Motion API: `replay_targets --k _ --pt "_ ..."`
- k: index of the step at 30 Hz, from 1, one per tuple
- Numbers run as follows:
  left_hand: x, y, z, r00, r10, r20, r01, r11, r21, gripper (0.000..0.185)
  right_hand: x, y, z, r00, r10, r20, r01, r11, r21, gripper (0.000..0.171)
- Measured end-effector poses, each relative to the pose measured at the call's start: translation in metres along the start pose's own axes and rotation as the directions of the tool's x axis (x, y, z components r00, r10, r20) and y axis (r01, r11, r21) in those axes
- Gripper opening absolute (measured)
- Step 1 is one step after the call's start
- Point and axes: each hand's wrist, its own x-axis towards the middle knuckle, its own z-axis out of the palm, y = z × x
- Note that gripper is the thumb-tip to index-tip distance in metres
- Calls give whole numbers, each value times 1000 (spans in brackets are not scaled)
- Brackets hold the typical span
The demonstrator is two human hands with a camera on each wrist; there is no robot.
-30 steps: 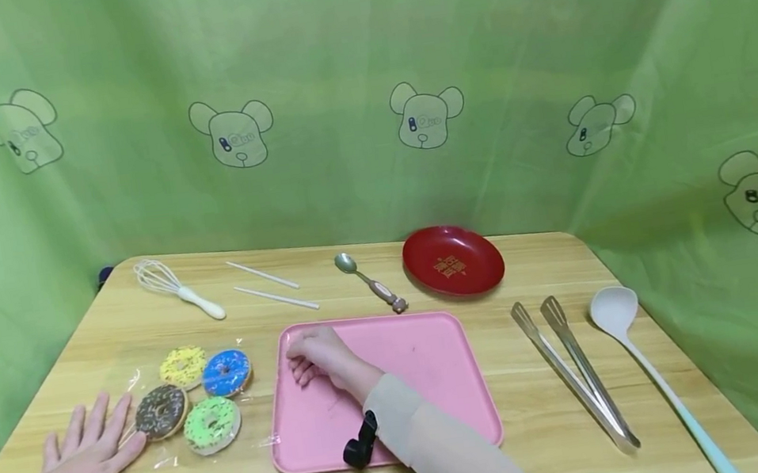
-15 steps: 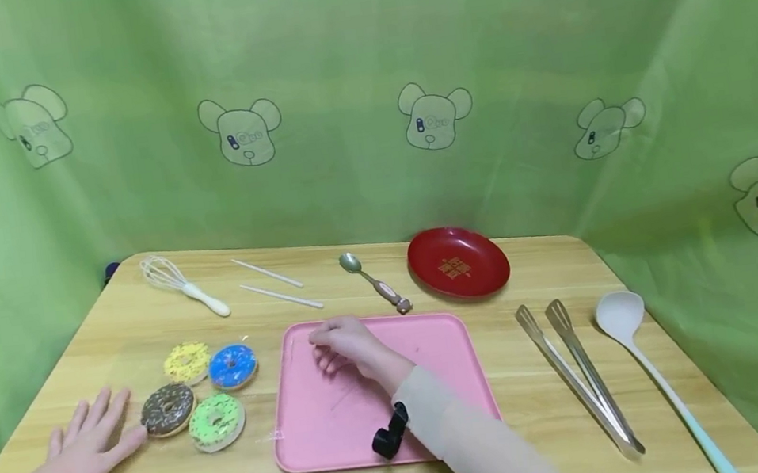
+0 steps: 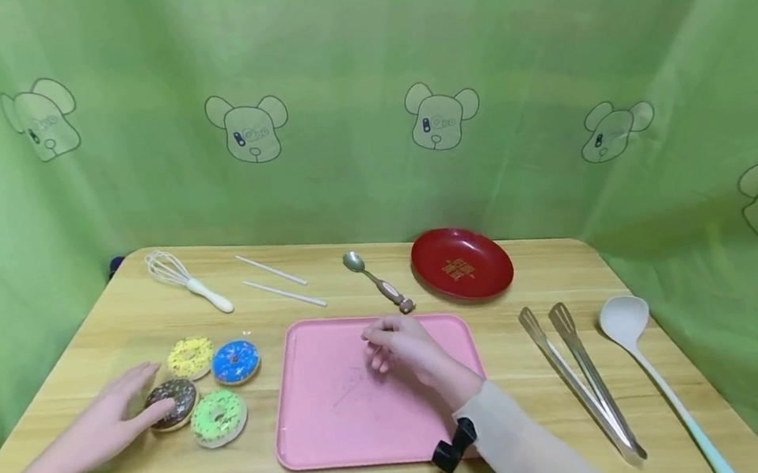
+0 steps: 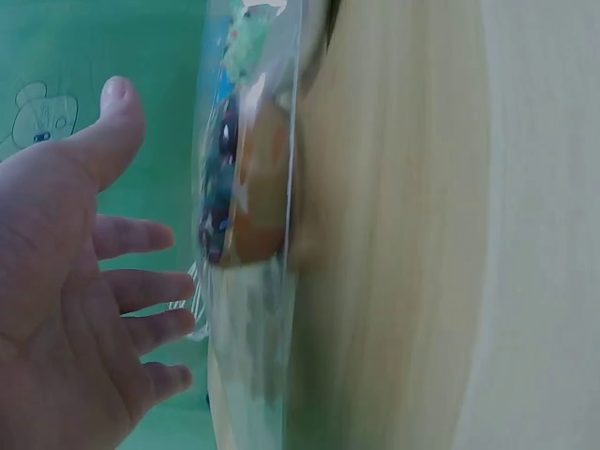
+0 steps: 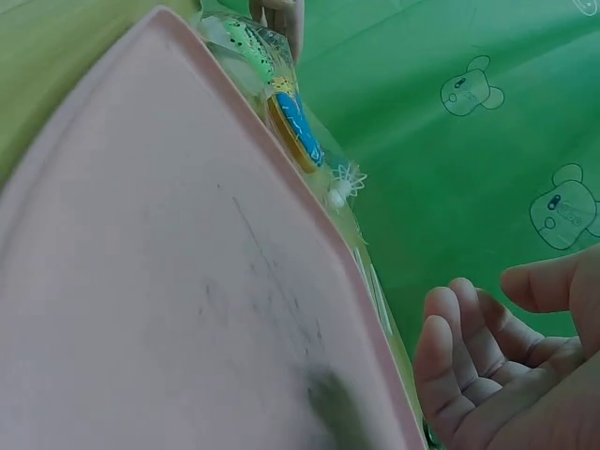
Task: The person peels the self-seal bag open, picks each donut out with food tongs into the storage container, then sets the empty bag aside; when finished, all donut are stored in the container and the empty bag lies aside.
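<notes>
My left hand (image 3: 104,426) hovers beside a brown doughnut with sprinkles (image 3: 180,390), its thumb passing over the near edge. In the left wrist view the fingers spread loosely, apart from the clear plastic wrap (image 4: 248,328) round the doughnuts. Close by lie a green doughnut (image 3: 219,417), a blue doughnut (image 3: 236,361) and a yellow doughnut (image 3: 190,358). Above the pink tray (image 3: 332,426) hangs my right hand (image 3: 412,350), fingers loosely curled around nothing. Thin dark scratches mark the tray's surface.
Along the back of the wooden table lie a white whisk (image 3: 187,282), two white sticks (image 3: 284,293), a spoon (image 3: 378,282) and a red plate (image 3: 462,264). Metal tongs (image 3: 582,385) and a long-handled ladle (image 3: 664,383) lie at the right. A green curtain (image 3: 358,183) closes off the back.
My left hand has lifted from the table and shifted right, over the brown doughnut's edge. My right hand has moved rightward above the tray. The head view has shifted slightly.
</notes>
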Motion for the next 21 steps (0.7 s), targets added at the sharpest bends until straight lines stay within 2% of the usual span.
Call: replay_targets --k 5,11,16,21 --pt "7 9 4 1000 0 -28 0 1000 -6 74 -17 8 -18 999 -21 -44 22 1000 21 25" --pt "12 11 13 997 27 -78 -25 999 29 64 -34 18 -41 993 -36 -108 40 999 35 22" --pt "17 10 18 991 24 -129 -26 999 -19 51 -51 21 -60 989 -57 -140 62 997 37 23" --pt "22 8 19 991 22 -134 -34 995 -90 37 -73 24 -78 978 -52 -202 64 997 54 28"
